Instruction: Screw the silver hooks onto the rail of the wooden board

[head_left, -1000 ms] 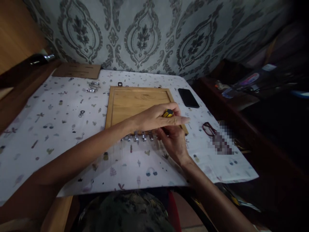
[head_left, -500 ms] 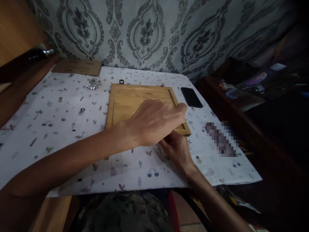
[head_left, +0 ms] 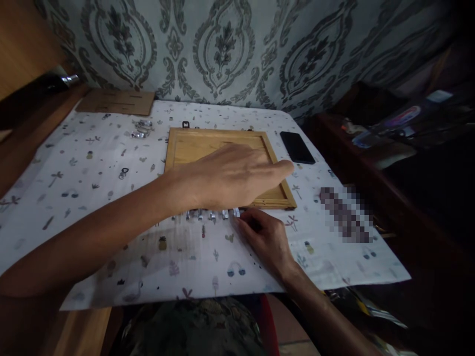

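Note:
A framed wooden panel (head_left: 218,140) lies flat on the table. My left hand (head_left: 232,180) stretches across it, back upward and fingers extended, covering much of its middle and front. Along the panel's near edge stands a row of several small silver metal hooks (head_left: 212,214). My right hand (head_left: 265,235) is at the right end of that row, thumb and index finger pinched at the last metal hook (head_left: 236,212). How its fingertips grip the hook is hard to see.
Loose silver metal pieces (head_left: 142,129) and a flat cardboard piece (head_left: 117,102) lie at the back left. A black phone (head_left: 297,147) rests right of the panel. A pixelated object (head_left: 345,215) sits at the right edge. Beyond the table, a plastic bottle (head_left: 404,118) lies tilted.
My left hand has flattened and its fingers reach farther right. My right hand has come slightly towards me, out from under the left, and the row of metal hooks now shows.

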`<control>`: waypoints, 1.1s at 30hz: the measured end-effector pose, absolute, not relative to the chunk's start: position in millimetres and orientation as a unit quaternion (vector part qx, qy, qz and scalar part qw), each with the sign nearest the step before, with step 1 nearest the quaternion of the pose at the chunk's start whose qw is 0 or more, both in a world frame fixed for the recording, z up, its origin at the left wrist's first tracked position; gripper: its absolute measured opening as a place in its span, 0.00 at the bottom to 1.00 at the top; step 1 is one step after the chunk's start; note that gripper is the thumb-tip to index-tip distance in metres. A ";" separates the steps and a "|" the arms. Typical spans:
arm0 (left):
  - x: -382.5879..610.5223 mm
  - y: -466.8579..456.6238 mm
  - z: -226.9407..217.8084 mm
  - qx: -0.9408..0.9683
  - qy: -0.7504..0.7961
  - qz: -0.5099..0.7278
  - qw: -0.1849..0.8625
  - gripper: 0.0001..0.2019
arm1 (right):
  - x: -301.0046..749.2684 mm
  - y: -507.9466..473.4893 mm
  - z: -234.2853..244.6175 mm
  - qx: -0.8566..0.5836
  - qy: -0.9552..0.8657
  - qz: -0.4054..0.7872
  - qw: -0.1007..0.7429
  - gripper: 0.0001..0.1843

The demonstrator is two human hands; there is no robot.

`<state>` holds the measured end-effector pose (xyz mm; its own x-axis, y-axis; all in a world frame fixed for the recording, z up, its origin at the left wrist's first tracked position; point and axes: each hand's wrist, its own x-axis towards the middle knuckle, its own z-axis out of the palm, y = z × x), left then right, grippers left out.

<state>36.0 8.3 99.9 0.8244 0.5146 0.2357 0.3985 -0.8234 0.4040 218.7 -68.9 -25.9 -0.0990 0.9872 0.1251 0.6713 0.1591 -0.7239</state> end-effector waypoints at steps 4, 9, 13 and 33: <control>36.9 6.1 90.8 0.952 0.239 0.189 0.030 0.09 | 218.7 -68.5 -27.8 -0.591 -0.699 0.253 0.314 0.12; 43.4 5.2 82.0 0.952 0.241 0.184 -0.035 0.09 | 219.8 -66.9 -30.4 -0.579 -0.712 0.237 0.318 0.11; 43.6 7.1 88.2 0.960 0.238 0.151 -0.010 0.06 | 220.4 -67.0 -33.0 -0.571 -0.711 0.247 0.329 0.11; 52.6 3.5 63.0 0.825 0.263 0.375 0.331 0.10 | 219.9 -66.9 -34.5 -0.564 -0.705 0.262 0.342 0.10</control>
<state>52.6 3.5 63.0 0.5812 0.6819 0.4441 0.1859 -0.6425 0.7434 219.9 -66.9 -34.5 -0.1309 0.9738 0.1858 0.6153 0.2267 -0.7550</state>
